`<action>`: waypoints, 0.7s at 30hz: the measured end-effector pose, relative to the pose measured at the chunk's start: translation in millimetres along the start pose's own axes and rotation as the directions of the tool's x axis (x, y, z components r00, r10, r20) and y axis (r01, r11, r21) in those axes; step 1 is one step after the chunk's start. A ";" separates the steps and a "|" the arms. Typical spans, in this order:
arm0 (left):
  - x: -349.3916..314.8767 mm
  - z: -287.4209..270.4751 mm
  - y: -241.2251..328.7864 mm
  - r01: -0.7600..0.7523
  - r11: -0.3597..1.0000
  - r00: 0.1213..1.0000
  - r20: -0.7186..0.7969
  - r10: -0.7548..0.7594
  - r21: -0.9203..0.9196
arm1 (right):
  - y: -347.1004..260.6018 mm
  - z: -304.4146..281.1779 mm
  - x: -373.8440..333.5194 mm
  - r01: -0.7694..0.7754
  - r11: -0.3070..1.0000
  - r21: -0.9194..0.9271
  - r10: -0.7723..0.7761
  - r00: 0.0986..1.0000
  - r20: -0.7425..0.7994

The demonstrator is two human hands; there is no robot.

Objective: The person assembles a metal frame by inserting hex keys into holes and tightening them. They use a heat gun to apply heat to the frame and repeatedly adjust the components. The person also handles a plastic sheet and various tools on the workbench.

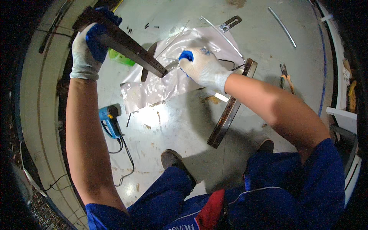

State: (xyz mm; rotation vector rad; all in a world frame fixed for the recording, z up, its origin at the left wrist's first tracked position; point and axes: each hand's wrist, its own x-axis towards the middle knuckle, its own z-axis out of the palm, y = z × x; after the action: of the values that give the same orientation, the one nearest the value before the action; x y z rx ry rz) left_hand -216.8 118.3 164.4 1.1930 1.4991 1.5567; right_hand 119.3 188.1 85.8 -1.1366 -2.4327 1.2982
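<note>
My left hand [89, 48], in a white glove with blue palm, grips a long dark metal bar with holes [126, 44], held up at an angle with its lower end pointing at the right hand. My right hand [201, 66], in the same kind of glove, pinches something small and metallic at the bar's lower end [163, 71]; what it is I cannot make out. Below both hands a crumpled clear plastic sheet [161, 86] lies on the grey floor.
A rusty flat metal bar [230, 109] lies on the floor under my right forearm. A blue power drill [110, 119] with cord lies at left. Pliers [286, 78], a thin curved rod [282, 27], a bracket [230, 23] and loose screws [147, 26] lie farther off. A green object [120, 57] sits behind the bar.
</note>
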 end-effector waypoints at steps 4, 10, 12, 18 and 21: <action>-12.9 -17.0 -0.1 -0.340 0.531 0.923 0.168 0.345 0.776 | -0.1 34.4 20.7 0.066 0.996 0.056 -0.059 0.991 -0.118; -45.9 7.5 20.4 -0.279 0.071 0.873 0.222 0.434 0.958 | -14.2 64.8 24.3 -0.076 0.973 0.218 0.090 0.995 -0.051; -50.2 -0.4 11.8 -0.192 0.532 0.933 -0.014 0.360 0.825 | -23.5 71.7 21.0 -0.110 0.961 0.254 0.121 0.992 -0.027; -75.6 -14.8 6.1 -0.051 0.900 0.912 -0.347 0.219 0.434 | -26.7 90.2 37.9 -0.005 0.975 0.222 0.018 0.998 -0.057; -93.3 -31.0 -1.9 -0.096 0.911 0.929 -0.292 0.227 0.402 | -27.4 98.4 43.8 0.030 0.967 0.253 -0.021 0.999 -0.038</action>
State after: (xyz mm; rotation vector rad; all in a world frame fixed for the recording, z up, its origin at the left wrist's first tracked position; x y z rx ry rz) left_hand -211.5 21.2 149.5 1.3463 2.0449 1.6910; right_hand 28.6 145.5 38.0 -1.0460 -2.1708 1.5153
